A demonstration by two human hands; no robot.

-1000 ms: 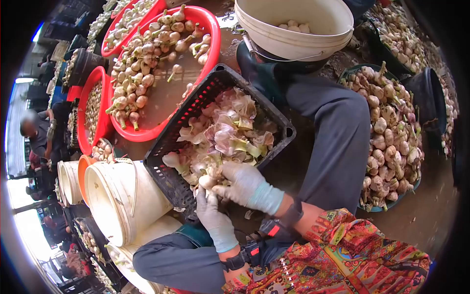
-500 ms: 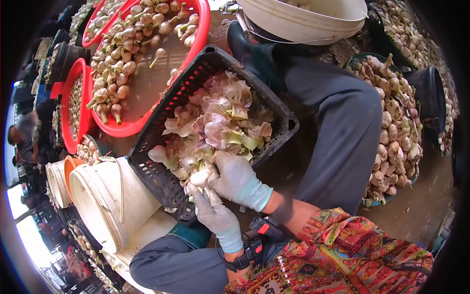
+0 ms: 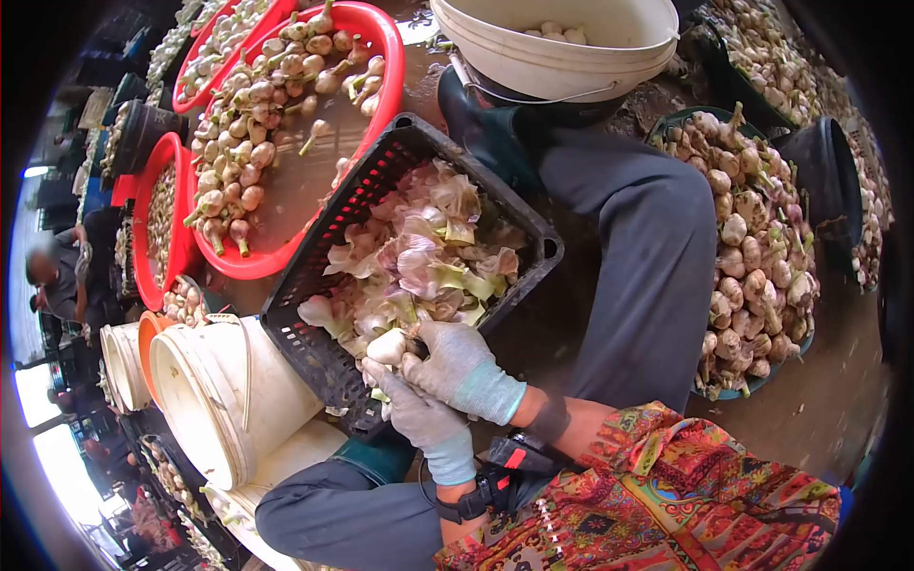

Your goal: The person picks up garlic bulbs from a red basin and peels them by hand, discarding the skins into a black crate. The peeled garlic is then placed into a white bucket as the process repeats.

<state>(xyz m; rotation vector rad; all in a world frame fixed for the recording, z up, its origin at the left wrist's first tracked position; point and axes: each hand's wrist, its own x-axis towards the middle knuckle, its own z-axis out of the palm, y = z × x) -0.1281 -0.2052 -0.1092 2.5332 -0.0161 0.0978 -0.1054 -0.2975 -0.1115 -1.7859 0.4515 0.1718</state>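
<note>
Both my gloved hands meet over the near edge of a black plastic crate (image 3: 314, 257) that holds a heap of pale purple and white garlic skins (image 3: 419, 262). My left hand (image 3: 419, 419) and my right hand (image 3: 457, 366) both grip one white garlic bulb (image 3: 388, 346), the right hand above and the left below. The bulb sits just above the skins at the crate's near corner.
A red basin (image 3: 381, 90) of unpeeled garlic lies beyond the crate, with more red basins at the left. A white bucket (image 3: 552, 43) stands at the top, other white buckets (image 3: 205, 390) at the lower left. A pile of garlic (image 3: 752, 238) fills a basin right of my leg (image 3: 647, 257). A person (image 3: 57, 281) sits far left.
My hands have stayed on the bulb and shifted only slightly over the crate's near edge; the view has swung a little.
</note>
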